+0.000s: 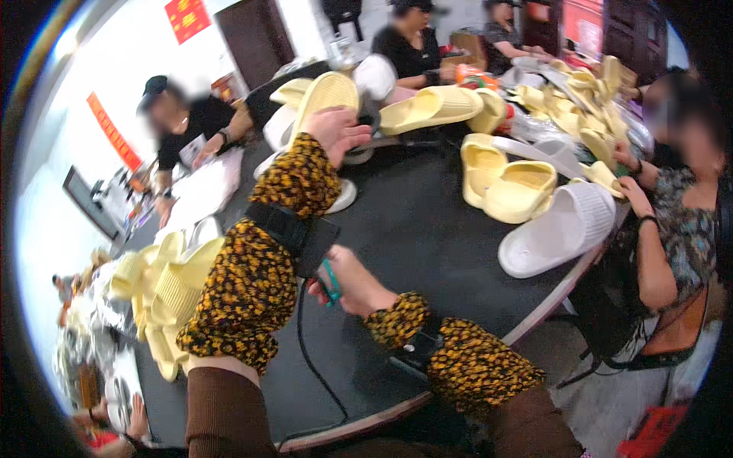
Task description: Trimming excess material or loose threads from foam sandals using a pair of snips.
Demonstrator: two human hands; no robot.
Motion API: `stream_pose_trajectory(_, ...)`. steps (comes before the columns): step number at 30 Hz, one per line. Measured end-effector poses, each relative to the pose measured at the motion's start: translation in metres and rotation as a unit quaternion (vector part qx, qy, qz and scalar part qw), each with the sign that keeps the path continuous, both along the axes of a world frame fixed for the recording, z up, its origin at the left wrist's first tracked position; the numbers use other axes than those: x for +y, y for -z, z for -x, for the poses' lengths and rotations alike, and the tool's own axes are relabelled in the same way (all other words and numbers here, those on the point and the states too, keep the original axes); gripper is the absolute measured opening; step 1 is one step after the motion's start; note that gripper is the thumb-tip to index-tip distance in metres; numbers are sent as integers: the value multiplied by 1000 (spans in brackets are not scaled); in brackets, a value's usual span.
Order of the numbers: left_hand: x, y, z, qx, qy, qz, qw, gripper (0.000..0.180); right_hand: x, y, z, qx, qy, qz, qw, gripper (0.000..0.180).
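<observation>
My left hand (337, 135) is stretched out to the far side of the dark table (389, 214). Its fingers are extended in front of a pale yellow slipper (328, 98), and it seems to touch the slipper's lower end. Behind that lie another yellow slipper and white ones, partly covered. My right hand (356, 281), lower and nearer, is closed around a small tool with a teal handle (330, 281). The tool's working end is hidden by my left forearm and sleeve. To the right of my left hand lies a ribbed yellow slipper (431, 109).
A stack of yellow slippers (179, 282) stands left of my left forearm. Yellow slippers (508, 183) and a white slipper (561, 229) lie on the right. A large slipper pile (573, 99) is at the far right. A black cable (317, 366) crosses the table. Several people sit around.
</observation>
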State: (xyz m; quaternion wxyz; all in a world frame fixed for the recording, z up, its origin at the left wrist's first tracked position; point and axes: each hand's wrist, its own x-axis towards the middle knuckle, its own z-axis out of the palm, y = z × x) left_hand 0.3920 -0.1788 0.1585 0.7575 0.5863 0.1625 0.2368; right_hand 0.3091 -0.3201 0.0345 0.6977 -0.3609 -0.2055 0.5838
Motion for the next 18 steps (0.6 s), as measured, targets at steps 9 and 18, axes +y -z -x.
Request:
stream_pose_trajectory(9, 44, 30, 156, 73, -205, -224, 950, 37, -2, -6, 2, -115, 19, 34, 993, 29)
stream_pose_trajectory(18, 158, 62, 404, 211, -535, -534, 620, 26, -8, 1, -4, -161, 16, 41, 986, 26)
